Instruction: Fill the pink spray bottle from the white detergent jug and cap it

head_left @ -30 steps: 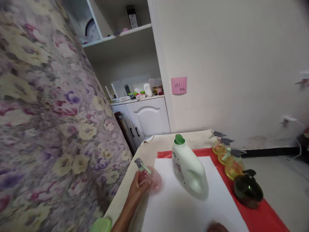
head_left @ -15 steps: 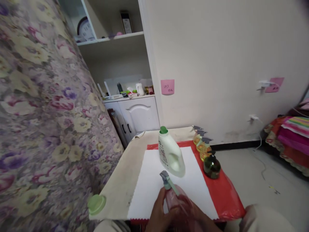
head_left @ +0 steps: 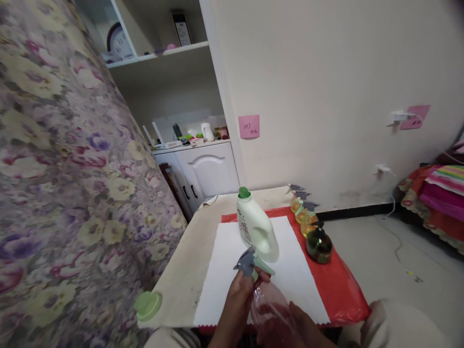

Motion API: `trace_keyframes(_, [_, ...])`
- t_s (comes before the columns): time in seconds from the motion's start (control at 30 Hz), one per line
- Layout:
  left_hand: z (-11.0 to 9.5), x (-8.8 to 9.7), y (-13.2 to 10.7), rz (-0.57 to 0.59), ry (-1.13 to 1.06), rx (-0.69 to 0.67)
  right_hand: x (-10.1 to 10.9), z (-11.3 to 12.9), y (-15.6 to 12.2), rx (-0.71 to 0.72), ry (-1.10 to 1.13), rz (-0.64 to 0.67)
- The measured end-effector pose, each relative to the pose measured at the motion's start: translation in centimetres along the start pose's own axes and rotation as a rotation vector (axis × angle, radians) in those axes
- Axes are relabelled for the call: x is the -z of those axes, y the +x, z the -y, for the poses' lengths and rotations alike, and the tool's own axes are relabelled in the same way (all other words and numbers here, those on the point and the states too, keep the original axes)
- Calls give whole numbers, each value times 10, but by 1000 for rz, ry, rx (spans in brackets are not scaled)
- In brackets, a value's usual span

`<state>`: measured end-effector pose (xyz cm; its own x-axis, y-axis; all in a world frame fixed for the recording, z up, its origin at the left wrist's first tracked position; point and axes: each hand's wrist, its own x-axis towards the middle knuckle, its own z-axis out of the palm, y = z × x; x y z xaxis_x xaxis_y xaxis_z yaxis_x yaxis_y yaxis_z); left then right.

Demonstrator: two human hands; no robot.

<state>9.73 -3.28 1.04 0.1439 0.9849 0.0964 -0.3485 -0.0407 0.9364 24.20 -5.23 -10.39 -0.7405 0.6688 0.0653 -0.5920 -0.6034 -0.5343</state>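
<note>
A clear pink spray bottle (head_left: 270,300) leans toward me at the table's near edge, with reddish liquid inside. Its grey and pale green trigger head (head_left: 247,263) points up and to the left. My left hand (head_left: 237,297) is closed around the neck just under that head. Lower down, my right hand (head_left: 302,321) grips the right side of the bottle's body; part of it is out of frame. Just beyond stands a pale green detergent jug (head_left: 257,224) with a green spout and no cap on it, on a white sheet (head_left: 213,285).
Several yellow spray bottles (head_left: 308,223) and a dark green round bottle (head_left: 319,247) line the right side on red plastic (head_left: 344,299). A green cap (head_left: 148,305) lies at the table's near left corner. A floral curtain (head_left: 90,193) hangs at left.
The spray bottle has turned and come up slightly, so its head now points left. My left hand has shifted to its neck. My right hand has moved to the right side of its body.
</note>
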Motion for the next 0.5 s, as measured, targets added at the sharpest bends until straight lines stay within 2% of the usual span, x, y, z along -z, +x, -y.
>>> trace_keyframes(0.1, [9, 1, 5, -118, 39, 39, 2, 2, 3, 82, 4, -50])
trace_keyframes(0.17, [13, 0, 5, -228, 94, 30, 7, 2, 6, 150, -11, -65])
trace_keyframes(0.23, [12, -1, 3, -289, 147, 14, 11, 2, 7, 179, -21, -60])
trace_keyframes(0.3, [6, -2, -3, -258, 174, 14, 12, 1, 6, 142, -13, -31])
trace_keyframes(0.43, [-5, 1, -12, -67, 120, 37, 2, 6, 2, 156, 20, -10])
trace_keyframes(0.5, [-5, 0, -13, -74, 66, 22, -6, 11, 0, 193, 8, -11])
